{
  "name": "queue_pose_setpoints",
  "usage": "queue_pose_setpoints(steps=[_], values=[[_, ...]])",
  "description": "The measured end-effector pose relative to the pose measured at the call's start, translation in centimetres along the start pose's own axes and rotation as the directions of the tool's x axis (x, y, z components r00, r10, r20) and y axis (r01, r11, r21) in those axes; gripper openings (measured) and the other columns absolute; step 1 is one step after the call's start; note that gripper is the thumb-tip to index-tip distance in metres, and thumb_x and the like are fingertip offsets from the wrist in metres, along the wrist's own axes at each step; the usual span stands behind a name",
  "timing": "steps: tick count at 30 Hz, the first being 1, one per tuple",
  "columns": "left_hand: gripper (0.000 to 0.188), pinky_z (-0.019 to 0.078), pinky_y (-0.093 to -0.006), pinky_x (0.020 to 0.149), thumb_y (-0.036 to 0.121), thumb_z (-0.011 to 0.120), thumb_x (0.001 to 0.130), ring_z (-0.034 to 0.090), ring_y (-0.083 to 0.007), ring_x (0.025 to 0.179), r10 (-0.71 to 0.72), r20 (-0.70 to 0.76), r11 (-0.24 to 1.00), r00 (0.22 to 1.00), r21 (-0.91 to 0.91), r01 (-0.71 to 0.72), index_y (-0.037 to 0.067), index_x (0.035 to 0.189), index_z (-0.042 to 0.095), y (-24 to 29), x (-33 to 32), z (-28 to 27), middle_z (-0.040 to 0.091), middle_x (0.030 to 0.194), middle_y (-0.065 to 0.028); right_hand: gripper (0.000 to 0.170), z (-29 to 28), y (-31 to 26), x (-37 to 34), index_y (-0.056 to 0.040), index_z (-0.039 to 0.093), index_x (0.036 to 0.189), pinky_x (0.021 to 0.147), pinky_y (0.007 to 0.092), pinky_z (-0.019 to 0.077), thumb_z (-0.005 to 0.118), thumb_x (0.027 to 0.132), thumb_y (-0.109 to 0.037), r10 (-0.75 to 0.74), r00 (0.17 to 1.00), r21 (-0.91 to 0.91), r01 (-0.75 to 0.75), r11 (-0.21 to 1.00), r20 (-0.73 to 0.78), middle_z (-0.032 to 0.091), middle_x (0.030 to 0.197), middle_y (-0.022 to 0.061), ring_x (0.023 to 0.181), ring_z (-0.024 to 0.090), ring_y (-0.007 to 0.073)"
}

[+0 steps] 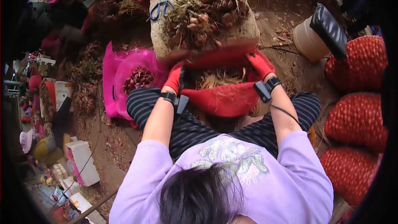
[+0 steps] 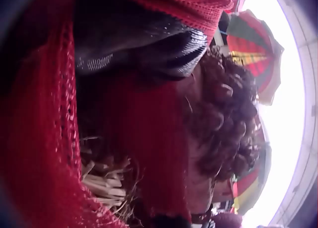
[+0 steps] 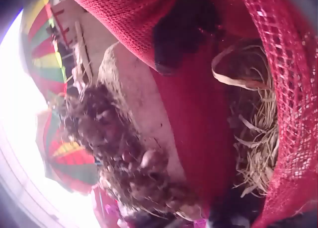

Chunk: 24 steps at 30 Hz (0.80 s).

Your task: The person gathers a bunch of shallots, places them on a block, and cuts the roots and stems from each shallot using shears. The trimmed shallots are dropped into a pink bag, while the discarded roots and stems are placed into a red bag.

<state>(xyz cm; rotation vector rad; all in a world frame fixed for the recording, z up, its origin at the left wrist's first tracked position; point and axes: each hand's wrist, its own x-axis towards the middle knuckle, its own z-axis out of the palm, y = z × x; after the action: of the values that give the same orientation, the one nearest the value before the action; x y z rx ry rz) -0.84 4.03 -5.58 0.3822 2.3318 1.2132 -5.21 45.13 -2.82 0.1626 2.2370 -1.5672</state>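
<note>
Left hand [image 1: 175, 78] and right hand [image 1: 262, 64] grip the red mesh bag [image 1: 226, 99], its long mouth running sideways between them, by the near edge of the pale slab [image 1: 158, 31].

A lilac printed T-shirt [image 1: 267, 188] tops dark striped trousers [image 1: 192, 135], with red-and-black gloves [image 1: 262, 65], black wrist straps [image 1: 273, 83] and a thin cable [image 1: 286, 112].

There is room from above into the gaping red mesh bag [image 1: 224, 100], where dry stalks [image 1: 219, 79] bar the way deeper.
</note>
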Motion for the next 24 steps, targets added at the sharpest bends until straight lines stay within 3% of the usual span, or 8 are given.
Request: queue_pose_setpoints(steps=[1, 6, 9, 12, 16, 19, 21, 24], values=[[0.03, 0.048, -0.0372, 0.085, 0.013, 0.056, 0.085, 0.061, -0.0246, 0.098, 0.165, 0.074, 0.791, 0.984, 0.586, -0.177, 0.005, 0.114, 0.057, 0.6, 0.2, -0.3, 0.062, 0.107, -0.0149, 0.041, 0.7, -0.1, 0.4, -0.0023, 0.06, 0.109, 0.074, 0.029, 0.0473, 0.053, 0.09, -0.038, -0.151, 0.989, -0.162, 0.149, 0.975, 0.004, 0.064, 0.095, 0.0082, 0.084, 0.06, 0.0156], [0.035, 0.049, -0.0311, 0.083, 0.03, 0.059, 0.089, 0.06, -0.0184, 0.094, -0.236, 0.297, 0.512, 0.925, -0.771, 0.378, 0.002, 0.109, 0.06, 15.4, -1.3, -0.3, 0.064, 0.101, -0.0102, 0.037, 0.3, -11.9, -7.1, -0.0043, 0.065, 0.1, 0.064, 0.0254, 0.046, 0.051, 0.093, -0.038, -0.322, 0.826, 0.215, 0.248, 0.945, 0.462, 0.063, 0.085, 0.0014, 0.072, 0.056, 0.0085], [0.043, 0.0464, -0.0329, 0.091, 0.036, 0.05, 0.093, 0.058, -0.0213, 0.102, 0.087, 0.226, 0.695, 0.97, -0.712, 0.103, 0.001, 0.118, 0.056, 21.1, -0.9, -0.3, 0.06, 0.111, -0.012, 0.041, 0.9, -15.6, -9.6, -0.0001, 0.059, 0.107, 0.074, 0.0277, 0.0472, 0.048, 0.094, -0.037, -0.387, 0.886, 0.779, 0.049, 0.625, 0.255, 0.063, 0.095, 0.0071, 0.081, 0.059, 0.0135], [0.04, 0.0429, -0.0353, 0.096, 0.03, 0.046, 0.095, 0.056, -0.0244, 0.106, 0.128, 0.124, -0.113, 0.984, -0.984, 0.139, 0.002, 0.124, 0.051, 23.4, 1.0, 1.8, 0.058, 0.117, -0.0128, 0.045, 2.1, -15.8, -7.8, 0.0004, 0.054, 0.112, 0.089, 0.0364, 0.0465, 0.051, 0.091, -0.039, -0.312, 0.94, 0.891, 0.256, 0.375, -0.138, 0.06, 0.109, 0.0158, 0.101, 0.059, 0.0255], [0.04, 0.0437, -0.0385, 0.092, 0.042, 0.055, 0.089, 0.057, -0.0264, 0.102, 0.241, -0.292, 0.044, 0.926, -0.949, -0.311, 0.009, 0.109, 0.058, 23.4, 2.8, 5.3, 0.061, 0.106, -0.0104, 0.049, 7.4, -14.5, -10.5, -0.0117, 0.056, 0.115, 0.096, 0.0419, 0.0411, 0.064, 0.075, -0.04, -0.923, 0.384, -0.701, 0.663, 0.262, 0.019, 0.057, 0.117, 0.0127, 0.11, 0.053, 0.0324], [0.038, 0.0443, -0.038, 0.094, 0.035, 0.043, 0.096, 0.055, -0.0278, 0.108, 0.244, 0.026, -0.277, 0.969, -0.956, 0.095, 0.005, 0.117, 0.05, 22.5, 2.5, 4.9, 0.055, 0.119, -0.0156, 0.044, 6.1, -10.1, -7.4, -0.0116, 0.055, 0.117, 0.091, 0.0388, 0.044, 0.063, 0.082, -0.036, -0.556, 0.724, -0.338, 0.446, 0.829, -0.408, 0.062, 0.108, 0.0113, 0.102, 0.058, 0.0282], [0.041, 0.047, -0.0367, 0.092, 0.038, 0.045, 0.095, 0.059, -0.0247, 0.101, -0.068, -0.162, 0.112, 0.984, -0.982, -0.154, 0.004, 0.117, 0.052, 22.4, 2.0, 4.0, 0.06, 0.112, -0.0137, 0.043, 2.9, -11.0, -8.2, -0.0042, 0.053, 0.117, 0.081, 0.031, 0.0477, 0.059, 0.089, -0.035, 0.016, 0.943, 0.688, 0.232, 0.687, -0.333, 0.063, 0.1, 0.0129, 0.09, 0.059, 0.0162], [0.045, 0.048, -0.0335, 0.088, 0.043, 0.044, 0.094, 0.06, -0.0196, 0.096, -0.082, -0.121, -0.144, 0.989, -0.981, -0.132, 0.004, 0.112, 0.057, 22.5, 1.2, 3.0, 0.062, 0.108, -0.0081, 0.044, 3.4, -14.2, -11.3, -0.0068, 0.054, 0.117, 0.088, 0.0362, 0.0455, 0.064, 0.083, -0.032, -0.392, 0.762, 0.371, 0.611, 0.7, -0.515, 0.061, 0.107, 0.0125, 0.1, 0.057, 0.0241]])
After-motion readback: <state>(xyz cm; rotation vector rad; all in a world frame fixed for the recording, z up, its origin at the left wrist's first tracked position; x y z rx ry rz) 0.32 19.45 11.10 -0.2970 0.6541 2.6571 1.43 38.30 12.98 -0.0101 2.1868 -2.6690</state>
